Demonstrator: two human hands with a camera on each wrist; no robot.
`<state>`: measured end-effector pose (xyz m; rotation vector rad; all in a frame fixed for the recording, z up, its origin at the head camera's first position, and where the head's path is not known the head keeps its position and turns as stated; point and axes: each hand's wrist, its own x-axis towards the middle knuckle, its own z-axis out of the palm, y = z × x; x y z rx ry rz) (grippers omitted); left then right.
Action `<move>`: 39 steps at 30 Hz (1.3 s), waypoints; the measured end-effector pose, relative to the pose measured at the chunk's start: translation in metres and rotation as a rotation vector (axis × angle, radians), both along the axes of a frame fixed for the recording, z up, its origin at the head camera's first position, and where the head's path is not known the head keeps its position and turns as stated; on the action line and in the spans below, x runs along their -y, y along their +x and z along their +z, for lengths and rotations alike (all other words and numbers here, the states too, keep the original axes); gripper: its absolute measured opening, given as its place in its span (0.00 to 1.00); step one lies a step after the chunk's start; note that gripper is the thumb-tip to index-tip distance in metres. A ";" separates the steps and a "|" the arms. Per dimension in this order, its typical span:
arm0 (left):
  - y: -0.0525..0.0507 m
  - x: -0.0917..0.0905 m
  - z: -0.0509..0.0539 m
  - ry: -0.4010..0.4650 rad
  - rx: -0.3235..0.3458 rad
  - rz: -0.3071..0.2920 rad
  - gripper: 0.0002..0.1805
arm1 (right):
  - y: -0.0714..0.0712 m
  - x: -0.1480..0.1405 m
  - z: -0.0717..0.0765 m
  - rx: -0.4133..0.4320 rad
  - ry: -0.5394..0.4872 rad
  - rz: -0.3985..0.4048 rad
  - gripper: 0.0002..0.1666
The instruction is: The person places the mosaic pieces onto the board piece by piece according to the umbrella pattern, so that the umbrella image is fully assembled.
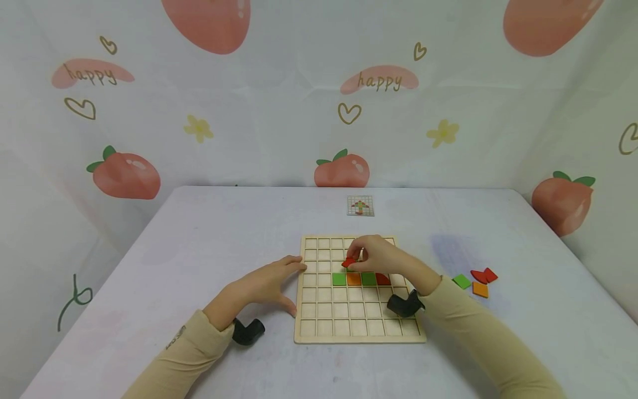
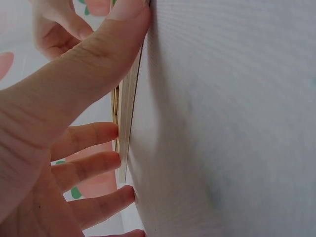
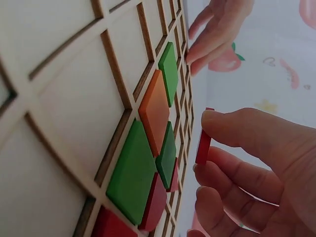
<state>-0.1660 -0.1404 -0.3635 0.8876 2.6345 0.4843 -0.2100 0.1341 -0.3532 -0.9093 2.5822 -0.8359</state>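
Note:
A wooden grid board [image 1: 319,311] lies on the table, its row of tiles holding a green tile [image 1: 339,279], an orange tile [image 1: 354,279], another green tile [image 1: 368,279] and a red tile [image 1: 382,279]. Beyond the orange tile, another green tile [image 3: 167,153] is partly hidden by my right hand in the head view. My right hand [image 1: 381,257] pinches a small red tile [image 3: 203,143] between thumb and fingers, held just off the board. Fairly straight, the fingers and thumb of my left hand [image 1: 264,282] rest along the board's left edge.
To the right of the board lie a loose green tile [image 1: 462,281], an orange tile [image 1: 480,290] and red pieces [image 1: 490,275]. A small pattern card [image 1: 360,205] lies beyond the board. Behind the table hangs a printed cloth [image 1: 279,111].

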 end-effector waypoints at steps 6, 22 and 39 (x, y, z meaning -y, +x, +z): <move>0.000 0.000 0.001 0.003 0.009 0.002 0.51 | -0.003 0.009 0.000 0.013 0.039 0.030 0.10; -0.002 0.000 -0.003 0.001 0.023 0.017 0.52 | -0.008 0.016 -0.002 0.041 0.083 0.091 0.09; -0.002 0.001 -0.002 0.007 0.017 0.013 0.52 | -0.008 0.011 0.000 -0.071 0.095 0.160 0.08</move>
